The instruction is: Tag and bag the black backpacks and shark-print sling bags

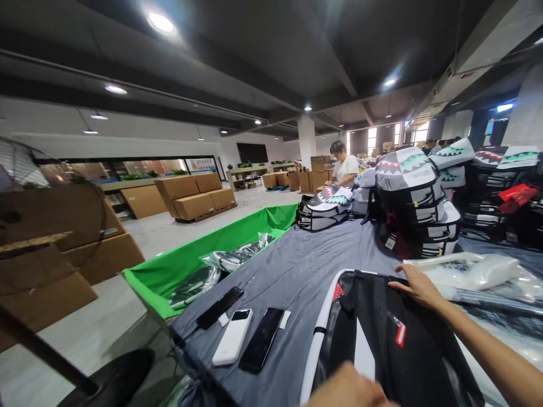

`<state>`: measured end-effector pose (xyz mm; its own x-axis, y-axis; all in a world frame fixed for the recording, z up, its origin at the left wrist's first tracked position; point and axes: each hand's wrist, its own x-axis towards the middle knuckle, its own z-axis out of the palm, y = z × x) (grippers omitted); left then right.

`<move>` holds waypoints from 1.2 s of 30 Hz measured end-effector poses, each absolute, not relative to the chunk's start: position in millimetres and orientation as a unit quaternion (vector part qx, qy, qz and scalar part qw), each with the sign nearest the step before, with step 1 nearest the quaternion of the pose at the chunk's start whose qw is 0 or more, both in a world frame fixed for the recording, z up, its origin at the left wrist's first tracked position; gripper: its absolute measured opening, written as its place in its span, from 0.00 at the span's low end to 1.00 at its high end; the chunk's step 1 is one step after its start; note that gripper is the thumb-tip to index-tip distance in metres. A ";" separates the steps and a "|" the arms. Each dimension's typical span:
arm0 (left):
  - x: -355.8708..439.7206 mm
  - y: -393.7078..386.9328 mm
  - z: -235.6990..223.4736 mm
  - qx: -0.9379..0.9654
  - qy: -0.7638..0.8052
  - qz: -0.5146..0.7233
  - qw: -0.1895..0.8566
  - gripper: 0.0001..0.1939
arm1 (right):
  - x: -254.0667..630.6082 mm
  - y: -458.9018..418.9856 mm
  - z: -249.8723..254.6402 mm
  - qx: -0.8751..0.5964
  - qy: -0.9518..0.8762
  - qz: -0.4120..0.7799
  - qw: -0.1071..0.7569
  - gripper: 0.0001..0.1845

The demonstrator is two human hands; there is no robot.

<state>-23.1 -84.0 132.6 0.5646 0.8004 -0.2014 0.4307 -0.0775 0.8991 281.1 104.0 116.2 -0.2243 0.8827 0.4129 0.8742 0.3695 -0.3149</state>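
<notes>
A black backpack (382,339) with white trim and a small red tag lies flat on the grey cloth-covered table (292,277). My right hand (418,286) rests on the backpack's top edge, fingers spread, gripping nothing. My left hand (348,387) is blurred at the bottom edge of the picture, over the backpack's near end. Left of the backpack lie a white power bank (232,337) and a black smartphone (261,340). A second black smartphone (219,308) lies farther along the table. Beyond my right hand is a clear plastic bag (475,274) with white contents.
A green-lined bin (229,254) holding plastic-wrapped items adjoins the table's far left side. Stacks of grey shark-mouth backpacks (409,192) stand at the far right. A person in a white shirt (345,167) works behind them. Cardboard boxes (193,198) stand on the floor.
</notes>
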 end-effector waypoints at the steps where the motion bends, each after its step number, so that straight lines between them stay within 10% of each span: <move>1: -25.1 -62.0 141.6 0.726 0.454 0.193 0.479 0.27 | 279.1 105.6 106.4 -0.574 -0.770 -0.006 0.279 0.35; 5: -17.0 45.4 154.3 0.801 0.515 0.241 0.186 0.33 | 263.3 102.2 72.6 -0.587 -0.740 -0.070 0.319 0.34; 16: 12.1 105.4 93.7 0.865 0.416 0.257 0.116 0.32 | 246.5 68.8 53.9 -0.567 -0.703 -0.201 0.378 0.28; 24: 6.0 107.0 109.2 0.850 0.459 0.213 0.144 0.28 | 249.6 62.3 79.4 -0.607 -0.742 -0.180 0.222 0.27; 30: -13.0 77.8 94.7 0.855 0.432 0.268 0.107 0.26 | 239.7 43.4 67.0 -0.548 -0.749 -0.204 0.312 0.25; 36: -9.4 89.2 109.4 0.856 0.447 0.243 0.091 0.20 | 241.5 89.3 124.9 -0.516 -0.838 0.022 0.176 0.21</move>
<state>-9.4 89.2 109.4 0.4814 0.8100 0.3350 0.7211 -0.5832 0.3740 241.5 89.3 124.9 -0.4062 0.8723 0.2723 0.8569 0.4671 -0.2179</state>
